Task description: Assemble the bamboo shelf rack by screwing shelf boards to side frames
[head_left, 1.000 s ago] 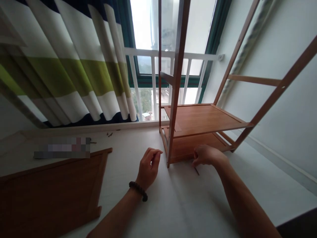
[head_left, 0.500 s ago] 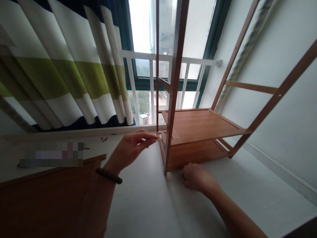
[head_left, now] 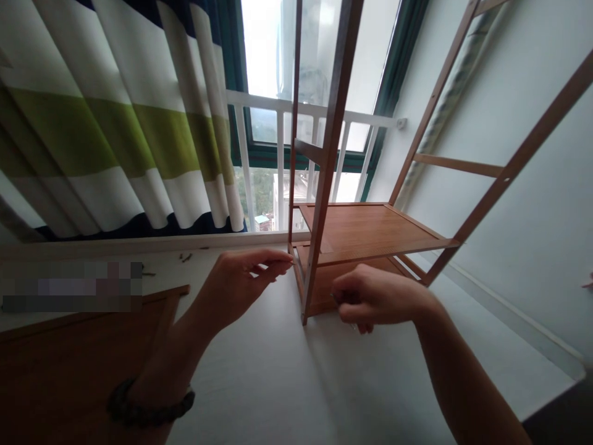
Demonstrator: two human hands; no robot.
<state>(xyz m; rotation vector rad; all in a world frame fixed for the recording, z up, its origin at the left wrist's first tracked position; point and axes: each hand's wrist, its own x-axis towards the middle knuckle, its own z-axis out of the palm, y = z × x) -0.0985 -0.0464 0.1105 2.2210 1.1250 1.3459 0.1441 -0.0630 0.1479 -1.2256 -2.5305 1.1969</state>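
Observation:
A brown wooden shelf rack [head_left: 370, 225] stands on the white surface, two of its lower panels showing. My left hand [head_left: 245, 278] is beside its left upright, thumb and fingers pinched at the side rail; whatever they pinch is too small to make out. A dark bead bracelet [head_left: 151, 405] circles that wrist. In front of the lower panel, my right hand [head_left: 375, 296] is closed in a fist. A small, thin, metallic-looking tip peeks out by its fingers, but its kind is not clear.
A loose wooden panel [head_left: 88, 364] lies at the left. Several small dark pieces of hardware [head_left: 185, 256] lie behind it, near a blurred-out item [head_left: 69, 287]. Behind stand a striped curtain [head_left: 162, 142], a white railing [head_left: 280, 148] and a window. A white wall [head_left: 546, 204] closes the right side.
My right hand has risen from the surface at the rack's front edge and now covers part of the lower panel. My left hand stays at the side rail, its forearm shifted left and lower.

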